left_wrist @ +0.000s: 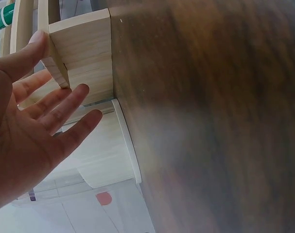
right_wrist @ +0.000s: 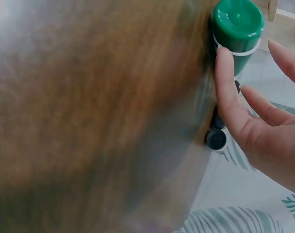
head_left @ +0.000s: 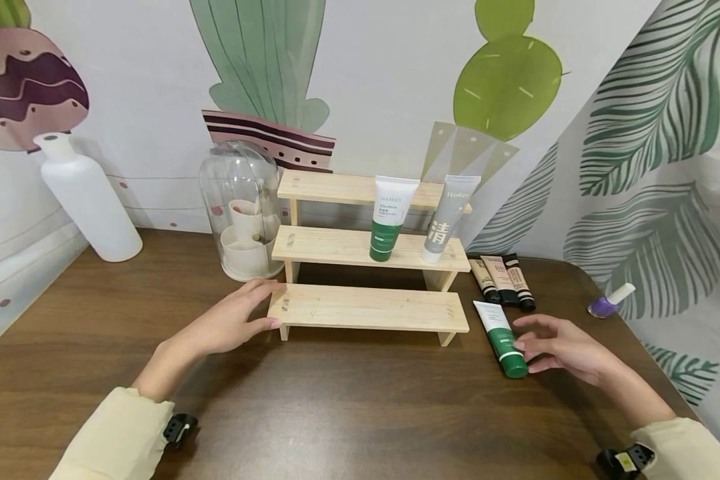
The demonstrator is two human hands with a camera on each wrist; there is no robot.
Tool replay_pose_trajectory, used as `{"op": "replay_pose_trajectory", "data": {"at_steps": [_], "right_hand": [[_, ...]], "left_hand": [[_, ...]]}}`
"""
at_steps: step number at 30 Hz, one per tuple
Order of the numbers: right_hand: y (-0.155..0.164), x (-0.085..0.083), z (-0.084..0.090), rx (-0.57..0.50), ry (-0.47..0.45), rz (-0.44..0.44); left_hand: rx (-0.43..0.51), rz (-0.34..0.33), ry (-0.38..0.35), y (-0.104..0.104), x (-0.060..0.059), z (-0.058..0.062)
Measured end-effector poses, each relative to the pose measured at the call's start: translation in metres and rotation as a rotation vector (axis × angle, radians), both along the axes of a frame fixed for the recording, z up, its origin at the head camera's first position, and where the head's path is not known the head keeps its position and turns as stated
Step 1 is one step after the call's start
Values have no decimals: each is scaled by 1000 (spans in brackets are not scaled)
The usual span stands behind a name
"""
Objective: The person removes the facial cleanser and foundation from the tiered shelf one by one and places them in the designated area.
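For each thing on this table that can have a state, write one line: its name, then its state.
Green tube: lying flat, capped, right hand touching it.
Shelf: upright, left hand on its bottom step.
Shelf tubes: standing on caps.
Small tubes: lying side by side.
Dome: covering organiser.
White bottle: upright.

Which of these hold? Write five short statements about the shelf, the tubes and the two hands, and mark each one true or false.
1. Two tubes stand upright on the middle step of the wooden shelf. True: a green-and-white tube and a grey tube.
2. The left hand holds a tube. False: its straight fingers touch the end of the shelf's lowest step.
3. The tube on the table by the right hand has a green cap. True.
4. The lowest step carries three tubes. False: it is bare; three small tubes lie on the table beside the shelf.
5. The white bottle lies on its side. False: it stands upright.
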State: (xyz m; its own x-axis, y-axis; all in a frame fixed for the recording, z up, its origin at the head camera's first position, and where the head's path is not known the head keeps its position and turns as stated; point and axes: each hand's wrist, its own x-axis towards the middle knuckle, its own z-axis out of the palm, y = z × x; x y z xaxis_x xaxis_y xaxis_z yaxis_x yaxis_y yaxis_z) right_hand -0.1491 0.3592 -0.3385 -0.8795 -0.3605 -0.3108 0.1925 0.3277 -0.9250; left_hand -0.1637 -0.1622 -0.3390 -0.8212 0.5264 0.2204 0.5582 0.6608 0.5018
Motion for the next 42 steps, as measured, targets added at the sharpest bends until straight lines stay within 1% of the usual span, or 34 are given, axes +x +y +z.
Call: {"op": "replay_pose_trajectory", "data": {"at_steps": [6,14,21,26,33,39,42], "right_hand": [[3,-3,11,-1,87,41],[-5,-13,29,56,176,67],[-29,-19,45,138,242,76],[-49,-21,53,179,282,78],[-76,-25,59,209,355,125],[-95,-28,62,188,374,142],[-104,-28,64,189,405,147]], "left_hand": [[-3,0,4,1,1,1],[4,-3,2,1,1,1],[7,-4,4,1,1,2],[5,0,0,1,1,2],[4,4,-10,1,2,2],[8,2,-7,1,1,1],[2,4,-9,1,0,1]]}}
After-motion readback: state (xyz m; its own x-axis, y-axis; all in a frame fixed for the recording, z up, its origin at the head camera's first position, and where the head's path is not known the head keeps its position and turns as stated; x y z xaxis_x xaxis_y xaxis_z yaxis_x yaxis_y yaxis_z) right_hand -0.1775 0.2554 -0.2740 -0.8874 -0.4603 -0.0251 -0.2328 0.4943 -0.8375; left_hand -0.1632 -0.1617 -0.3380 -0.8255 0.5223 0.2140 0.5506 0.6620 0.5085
